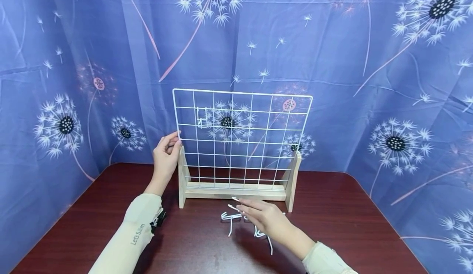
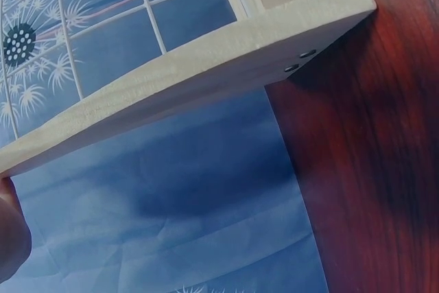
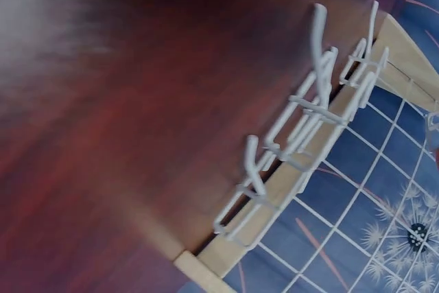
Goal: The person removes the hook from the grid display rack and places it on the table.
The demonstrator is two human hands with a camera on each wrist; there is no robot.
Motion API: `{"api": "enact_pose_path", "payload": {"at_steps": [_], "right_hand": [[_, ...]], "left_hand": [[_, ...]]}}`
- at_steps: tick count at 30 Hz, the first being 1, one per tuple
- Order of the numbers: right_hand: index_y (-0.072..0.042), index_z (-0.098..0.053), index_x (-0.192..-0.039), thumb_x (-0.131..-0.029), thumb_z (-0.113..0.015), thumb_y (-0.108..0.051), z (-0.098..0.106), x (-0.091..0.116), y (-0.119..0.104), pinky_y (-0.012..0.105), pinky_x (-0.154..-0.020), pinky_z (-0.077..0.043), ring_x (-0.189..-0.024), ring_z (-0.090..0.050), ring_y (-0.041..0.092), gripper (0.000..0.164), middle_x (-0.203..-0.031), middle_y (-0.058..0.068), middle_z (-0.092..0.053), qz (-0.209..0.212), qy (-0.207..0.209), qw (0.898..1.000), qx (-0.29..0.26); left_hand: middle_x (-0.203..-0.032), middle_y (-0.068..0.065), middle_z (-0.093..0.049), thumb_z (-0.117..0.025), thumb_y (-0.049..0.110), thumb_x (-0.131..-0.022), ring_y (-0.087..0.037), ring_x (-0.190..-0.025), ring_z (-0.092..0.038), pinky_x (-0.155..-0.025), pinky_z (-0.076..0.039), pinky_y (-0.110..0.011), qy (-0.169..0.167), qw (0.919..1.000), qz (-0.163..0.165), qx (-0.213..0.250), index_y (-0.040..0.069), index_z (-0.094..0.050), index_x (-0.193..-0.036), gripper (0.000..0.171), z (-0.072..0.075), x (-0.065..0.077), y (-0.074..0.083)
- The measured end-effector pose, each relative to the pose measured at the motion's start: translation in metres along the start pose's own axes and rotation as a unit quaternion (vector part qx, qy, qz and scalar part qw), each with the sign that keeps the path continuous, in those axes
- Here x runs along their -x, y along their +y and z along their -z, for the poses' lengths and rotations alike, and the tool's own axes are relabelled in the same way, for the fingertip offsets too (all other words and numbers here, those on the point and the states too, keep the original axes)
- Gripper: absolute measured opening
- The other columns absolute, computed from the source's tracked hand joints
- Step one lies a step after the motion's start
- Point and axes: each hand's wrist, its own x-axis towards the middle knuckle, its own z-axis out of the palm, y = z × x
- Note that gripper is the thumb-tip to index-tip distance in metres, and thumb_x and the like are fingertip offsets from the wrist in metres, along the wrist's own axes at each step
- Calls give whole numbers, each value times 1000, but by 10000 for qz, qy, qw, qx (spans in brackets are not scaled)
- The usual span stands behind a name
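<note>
A white wire grid panel (image 1: 242,143) stands upright in a wooden stand (image 1: 236,192) on the table. My left hand (image 1: 166,151) pinches the panel's left edge between thumb and fingers, just above the stand's left side piece (image 2: 206,60). One white hook (image 1: 201,121) hangs on the grid at the upper left. Several more white wire hooks (image 1: 230,217) lie on the table in front of the stand, their prongs plain in the right wrist view (image 3: 319,53). Over these loose hooks is my right hand (image 1: 271,220), fingers extended and partly hiding them.
The dark red-brown wooden table (image 1: 332,224) runs back to a blue curtain (image 1: 332,60) with a dandelion print, which hangs behind and along both sides. The stand's right side piece (image 1: 293,181) rises beyond my right hand.
</note>
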Motion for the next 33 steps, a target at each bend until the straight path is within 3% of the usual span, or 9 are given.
{"api": "enact_pose_path", "payload": {"at_steps": [7, 12, 19, 26, 30, 33], "right_hand": [[-7, -72, -110, -102, -48, -21, 4, 15, -5, 22, -88, -53, -99, -67, 18, 29, -113, 10, -68, 101, -371, 9992, -137], [-7, -72, -108, -105, -40, -24, 4, 22, -6, 23, -88, -53, -99, -66, 17, 37, -110, 9, -69, 455, -469, 9978, 62], [-9, -72, -108, -96, -59, -17, 1, 28, -8, 23, -88, -53, -97, -67, 16, 19, -108, 8, -69, 866, -592, 9945, 76], [-10, -71, -106, -104, -43, -19, -5, 32, -8, 25, -89, -53, -100, -66, 17, 30, -110, 7, -69, 1175, -801, 9891, 384], [-12, -71, -105, -105, -39, -20, -8, 34, -8, 26, -87, -54, -100, -66, 16, 33, -110, 7, -69, 1224, -1070, 9850, 579], [-12, -71, -105, -102, -45, -19, -9, 34, -9, 25, -87, -54, -99, -66, 15, 28, -109, 6, -69, 1352, -1224, 9806, 711]], "left_hand": [[-94, -32, -55, -57, -16, -86, -18, -83, -59, -71, -52, -12, -21, 10000, -17, -42, -16, -61, -114, 29, 1, 0, 0], [-93, -32, -56, -58, -14, -86, -20, -83, -61, -70, -52, -12, 0, 9999, -44, -149, -16, -62, -114, 27, 1, 0, 1], [-94, -32, -56, -57, -14, -87, -22, -84, -60, -72, -52, -12, -43, 9998, -36, -185, -16, -61, -115, 28, 1, 0, -1], [-96, -24, -58, -59, -10, -89, -18, -86, -61, -72, -51, -10, 24, 10000, 7, -83, -9, -64, -117, 29, 2, -3, -32], [-95, -16, -58, -61, -6, -90, -17, -87, -61, -73, -51, -11, 28, 10000, 69, -51, -7, -65, -118, 28, 3, -3, -34], [-95, -15, -58, -60, -7, -89, -17, -87, -61, -72, -52, -11, 26, 9999, 105, -99, -6, -65, -118, 29, 4, -4, -34]]}}
